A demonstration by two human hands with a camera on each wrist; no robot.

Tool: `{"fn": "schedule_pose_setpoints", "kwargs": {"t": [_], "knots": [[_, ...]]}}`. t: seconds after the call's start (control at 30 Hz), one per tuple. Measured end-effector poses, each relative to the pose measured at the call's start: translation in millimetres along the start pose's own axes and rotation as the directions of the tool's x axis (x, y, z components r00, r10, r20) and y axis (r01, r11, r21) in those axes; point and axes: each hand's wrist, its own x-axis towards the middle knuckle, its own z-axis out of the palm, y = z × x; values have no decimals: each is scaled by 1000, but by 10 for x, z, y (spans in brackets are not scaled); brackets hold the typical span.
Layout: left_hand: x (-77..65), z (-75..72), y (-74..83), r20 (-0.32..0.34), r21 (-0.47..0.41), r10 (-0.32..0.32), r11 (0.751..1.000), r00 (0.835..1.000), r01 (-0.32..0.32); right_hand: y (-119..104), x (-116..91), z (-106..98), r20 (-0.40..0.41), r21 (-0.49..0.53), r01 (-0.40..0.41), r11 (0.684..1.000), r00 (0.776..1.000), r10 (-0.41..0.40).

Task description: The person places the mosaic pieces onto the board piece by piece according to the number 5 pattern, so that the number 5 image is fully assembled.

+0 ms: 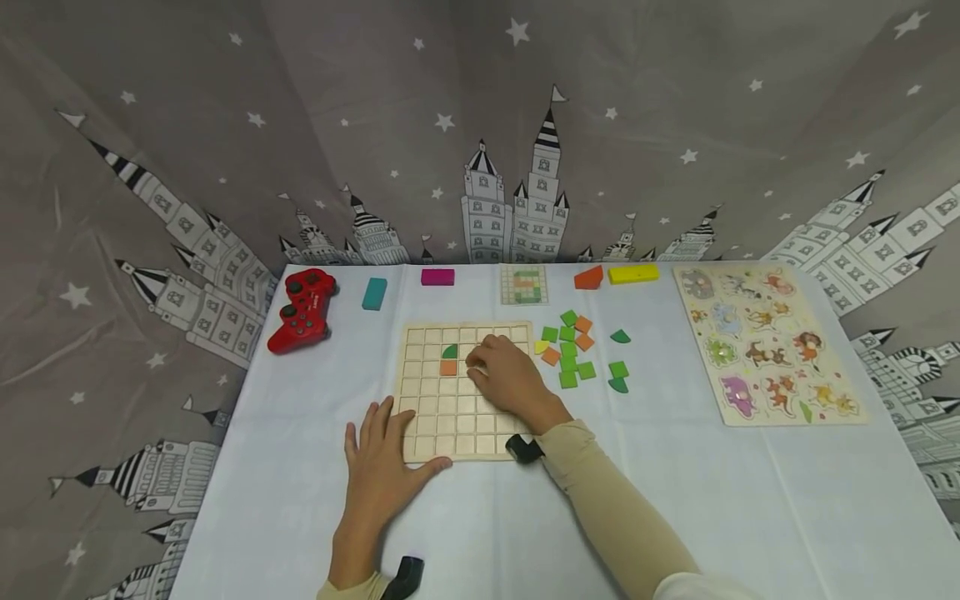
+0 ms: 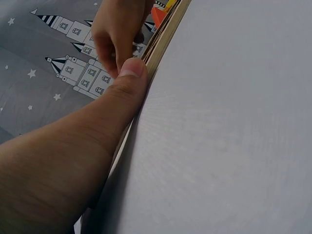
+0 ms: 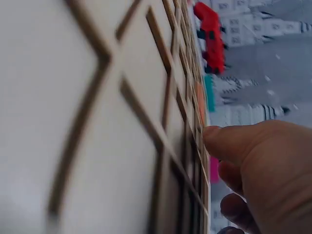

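A wooden grid board [image 1: 427,425] lies on the table with a dark green quarter-circle piece [image 1: 450,352] and an orange square tile [image 1: 447,367] in its cells. My left hand [image 1: 382,467] lies spread at the board's lower left corner, fingertips over the left edge and thumb along the near edge. Over the board's middle, just right of the orange tile, my right hand [image 1: 506,375] has its fingers bent down to the cells. In the right wrist view its thumb [image 3: 229,139] meets the grid; I cannot tell whether a piece is between the fingertips.
Loose green tiles [image 1: 567,350], orange and yellow ones, and dark green quarter-circles [image 1: 619,337] lie right of the board. Behind it is a pattern card [image 1: 524,285] among coloured blocks [image 1: 438,277]. A red game controller [image 1: 303,310] sits left, an animal puzzle [image 1: 765,333] right.
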Motion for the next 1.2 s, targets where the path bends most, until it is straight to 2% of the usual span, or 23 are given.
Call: {"fn": "schedule_pose_setpoints", "kwargs": {"t": [0.1,0.2,0.33,0.5,0.67,0.87,1.1,1.2], "knots": [[-4,6,0,6,-1,-6,1000,1000,6,177,-107,-121,-48,48,-55,997,997,57],[-3,20,0,4,-6,-11,1000,1000,11,418,-235,-271,-104,85,-148,985,982,157],[5,30,-1,-1,-5,-10,1000,1000,10,786,-416,-448,-136,89,-304,948,940,314],[15,31,-18,-11,6,-4,1000,1000,4,1145,-593,-550,-171,85,-409,909,892,418],[17,53,-23,-17,-3,0,1000,1000,0,1262,-665,-576,-187,111,-425,898,879,439],[2,65,-11,-44,-17,10,1000,999,-11,1268,-636,-556,-173,87,-433,897,880,442],[0,47,-9,-18,-17,-6,1000,1000,6,1274,-628,-577,-146,51,-462,886,874,464],[2,48,-13,-27,-14,0,1000,1000,-1,1281,-626,-580,-145,41,-456,889,877,457]]}}
